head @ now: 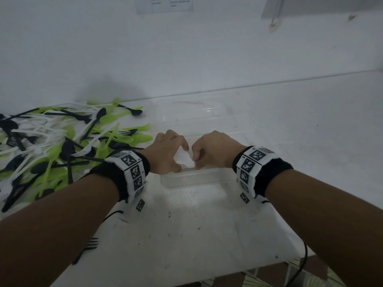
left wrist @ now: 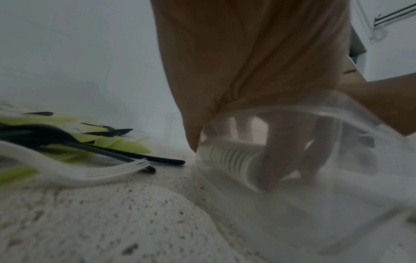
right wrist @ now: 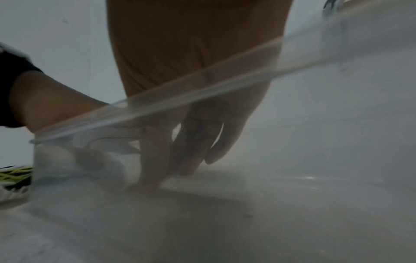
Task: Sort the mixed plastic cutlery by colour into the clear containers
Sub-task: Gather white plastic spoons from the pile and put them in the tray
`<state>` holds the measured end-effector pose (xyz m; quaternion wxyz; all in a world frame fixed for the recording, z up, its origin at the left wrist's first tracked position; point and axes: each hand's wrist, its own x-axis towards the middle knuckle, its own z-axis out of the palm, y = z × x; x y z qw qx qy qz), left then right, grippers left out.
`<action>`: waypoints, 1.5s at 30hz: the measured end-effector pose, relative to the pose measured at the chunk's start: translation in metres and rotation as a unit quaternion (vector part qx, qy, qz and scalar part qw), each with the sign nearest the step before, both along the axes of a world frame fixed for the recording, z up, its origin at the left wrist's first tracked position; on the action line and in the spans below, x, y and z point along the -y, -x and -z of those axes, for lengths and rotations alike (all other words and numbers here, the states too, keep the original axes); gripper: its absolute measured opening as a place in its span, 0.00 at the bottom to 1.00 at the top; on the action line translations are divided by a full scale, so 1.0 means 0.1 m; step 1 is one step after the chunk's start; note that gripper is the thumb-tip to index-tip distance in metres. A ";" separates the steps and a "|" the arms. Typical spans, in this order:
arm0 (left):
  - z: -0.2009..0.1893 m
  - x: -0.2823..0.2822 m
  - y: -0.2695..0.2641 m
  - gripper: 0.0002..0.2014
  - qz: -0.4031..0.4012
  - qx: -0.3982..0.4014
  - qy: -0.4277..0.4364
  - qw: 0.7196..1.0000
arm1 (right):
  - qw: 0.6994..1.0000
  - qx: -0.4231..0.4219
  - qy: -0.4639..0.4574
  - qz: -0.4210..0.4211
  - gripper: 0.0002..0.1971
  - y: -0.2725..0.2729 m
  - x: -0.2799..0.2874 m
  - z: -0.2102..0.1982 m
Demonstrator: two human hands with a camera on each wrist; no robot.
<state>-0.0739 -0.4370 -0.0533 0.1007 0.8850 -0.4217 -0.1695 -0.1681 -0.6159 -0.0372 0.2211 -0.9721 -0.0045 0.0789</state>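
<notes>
- Left hand (head: 168,151) and right hand (head: 211,149) reach inside the near clear container (head: 193,178), fingers curled, pinching white cutlery (head: 185,157) between them.
- Its long axis can't be made out.
- Cutlery pile (head: 58,141) lies left of that container, nearer the left hand.

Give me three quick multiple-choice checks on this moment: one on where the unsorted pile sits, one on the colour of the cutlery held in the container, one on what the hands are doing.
1. Where does the mixed cutlery pile lie?
A. on the person's left of the clear container
B. inside it
C. on its right

2. What colour is the cutlery bundle held in the container?
A. black
B. green
C. white

3. What are the left hand and right hand doing?
A. both hanging idle
B. both reaching into the container at the bundle
C. one lifting a lid

Answers:
1 A: the head view shows the heap left of the container.
2 C: the left wrist view shows stacked white pieces through the wall.
3 B: the fingers of both hands show through the clear wall.
</notes>
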 end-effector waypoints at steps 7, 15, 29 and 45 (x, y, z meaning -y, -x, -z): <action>-0.06 -0.05 0.00 0.31 -0.011 -0.045 0.031 0.998 | 1.000 -0.012 -0.017 0.002 0.06 0.03 0.02 -0.01; -0.40 -0.50 -0.15 0.20 -0.098 -0.087 0.119 0.984 | 0.996 0.086 -0.013 0.017 0.13 -0.09 -0.04 -0.13; -0.79 -2.42 -0.60 0.46 -0.270 -0.019 -0.035 0.962 | 0.989 -0.026 -0.134 -0.064 0.41 -1.12 -1.86 -0.46; -0.51 -3.70 -2.00 0.16 -0.179 0.014 0.010 0.984 | 0.997 -0.012 -0.037 0.060 0.26 -2.16 -3.03 -0.19</action>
